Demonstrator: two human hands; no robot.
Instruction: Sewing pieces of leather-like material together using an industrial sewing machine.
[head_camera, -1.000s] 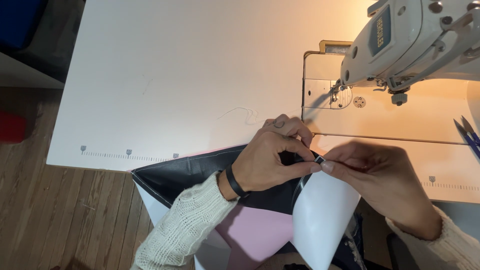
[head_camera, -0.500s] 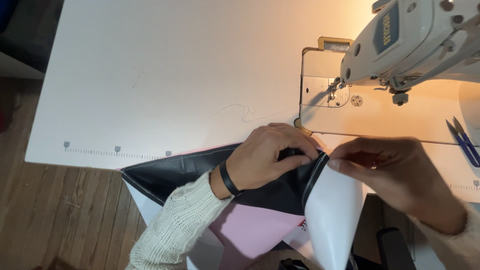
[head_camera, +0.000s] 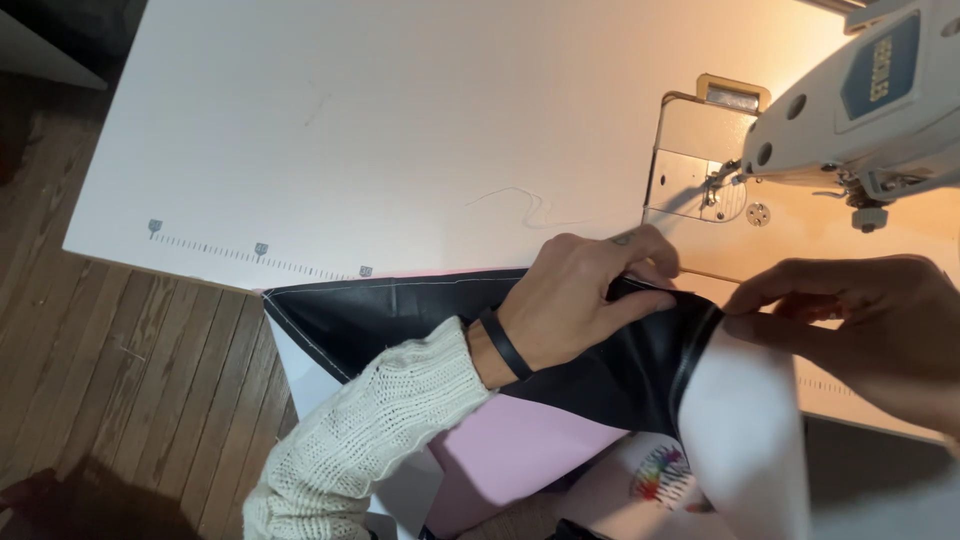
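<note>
A piece of black material (head_camera: 400, 315) with a white stitched edge hangs over the front edge of the white sewing table (head_camera: 380, 130); its underside shows white (head_camera: 745, 440) on the right. My left hand (head_camera: 580, 300), with a black band on the wrist and a cream knit sleeve, pinches the folded black edge. My right hand (head_camera: 860, 320) pinches the same fold from the right, just where black turns to white. Both hands sit in front of the sewing machine (head_camera: 860, 90) and its metal needle plate (head_camera: 690, 170).
A loose thread (head_camera: 525, 205) lies on the table left of the needle plate. A ruler scale (head_camera: 255, 255) is marked along the table's front edge. Pink fabric (head_camera: 510, 450) lies below the black piece. Wooden floor (head_camera: 110, 390) is at the left.
The view has shifted left and closer. The black piece has been drawn wider across my lap, and my hands have moved slightly apart along the fold, still pinching it.
</note>
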